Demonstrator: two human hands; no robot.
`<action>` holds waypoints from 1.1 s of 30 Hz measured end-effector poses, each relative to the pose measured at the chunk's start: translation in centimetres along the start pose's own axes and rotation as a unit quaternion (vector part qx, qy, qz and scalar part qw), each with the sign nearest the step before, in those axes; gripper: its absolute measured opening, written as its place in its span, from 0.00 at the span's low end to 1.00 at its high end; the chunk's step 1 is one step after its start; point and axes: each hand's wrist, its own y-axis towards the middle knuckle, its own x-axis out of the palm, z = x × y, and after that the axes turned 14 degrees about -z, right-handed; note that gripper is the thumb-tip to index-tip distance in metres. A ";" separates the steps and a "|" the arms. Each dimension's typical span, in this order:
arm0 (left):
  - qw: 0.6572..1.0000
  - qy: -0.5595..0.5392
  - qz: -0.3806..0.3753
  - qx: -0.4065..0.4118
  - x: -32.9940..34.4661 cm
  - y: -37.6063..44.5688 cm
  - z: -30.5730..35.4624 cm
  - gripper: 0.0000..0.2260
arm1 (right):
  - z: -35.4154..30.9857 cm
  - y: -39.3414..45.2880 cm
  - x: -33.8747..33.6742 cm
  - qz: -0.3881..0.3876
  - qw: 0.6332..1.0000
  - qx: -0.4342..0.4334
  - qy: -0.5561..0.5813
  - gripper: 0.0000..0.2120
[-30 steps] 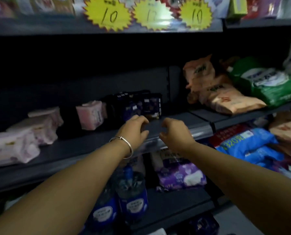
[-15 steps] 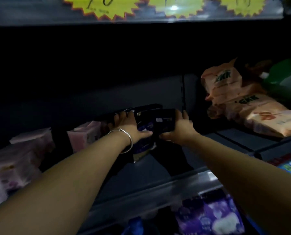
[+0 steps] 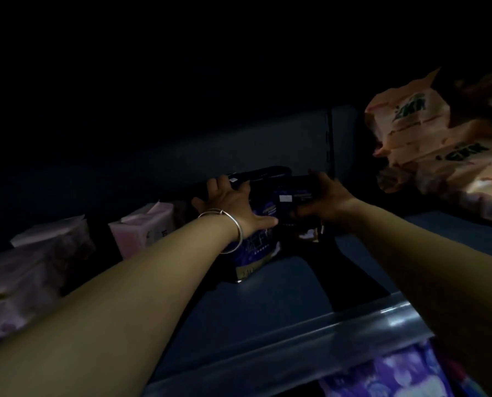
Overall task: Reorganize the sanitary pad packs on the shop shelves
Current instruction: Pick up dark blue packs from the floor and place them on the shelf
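Observation:
A group of dark purple-and-black sanitary pad packs [image 3: 270, 213] stands deep on the dim grey shelf [image 3: 282, 287]. My left hand [image 3: 233, 204], with a silver bangle at the wrist, grips the left side of the packs, fingers over the top and thumb across the front. On the right end, my right hand [image 3: 325, 196] is curled round the same packs. A pink pad pack [image 3: 144, 230] stands just left of them, partly behind my left forearm. The shelf's back is too dark to make out.
Several pale pink packs [image 3: 24, 267] line the shelf's left part. Orange packs [image 3: 439, 147] are stacked on the neighbouring shelf at right. A shiny price rail [image 3: 339, 336] runs along the shelf's front edge, with a purple floral pack [image 3: 388, 376] below it.
Both hands went from hovering at the shelf edge to reaching in and gripping the dark packs. The view has moved closer and lower, and the yellow price tags have left the frame.

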 end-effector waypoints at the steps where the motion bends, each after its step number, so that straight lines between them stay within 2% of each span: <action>1: 1.000 0.002 -0.009 -0.003 -0.1 -0.1 0.0 0.40 | -0.2 -0.5 -0.2 0.011 1.000 0.009 -0.018 0.58; 3: 1.000 0.006 -0.028 -0.008 -0.3 -0.4 0.1 0.40 | -0.4 -1.2 -0.4 0.028 0.999 0.006 -0.027 0.46; 6: 0.998 0.009 -0.059 -0.012 -0.7 -0.9 0.2 0.41 | -0.9 -2.3 -0.1 0.031 0.999 -0.021 -0.007 0.40; 8: 0.998 -0.008 -0.055 -0.012 -0.8 -1.4 0.3 0.44 | -1.4 -3.4 0.4 0.046 0.998 -0.025 -0.016 0.39; 11: 0.999 -0.037 -0.003 -0.021 -1.0 -3.0 1.0 0.46 | -1.9 -5.3 0.9 0.094 0.994 -0.038 -0.051 0.39; 15: 0.997 -0.054 0.059 0.006 -2.1 -5.7 2.1 0.41 | -2.8 -8.9 -0.4 0.153 0.984 -0.044 -0.075 0.43; 21: 0.993 -0.064 0.097 0.035 -5.1 -11.4 4.9 0.43 | -3.7 -17.1 -3.9 0.220 0.969 -0.064 -0.086 0.40; 28: 0.990 -0.064 0.063 0.105 -3.9 -19.7 10.7 0.42 | -0.1 -28.9 -5.8 0.267 0.961 0.007 -0.076 0.36; 33: 0.986 -0.085 -0.001 0.147 1.2 -24.6 15.1 0.38 | 4.9 -36.0 -4.9 0.246 0.959 0.112 -0.089 0.37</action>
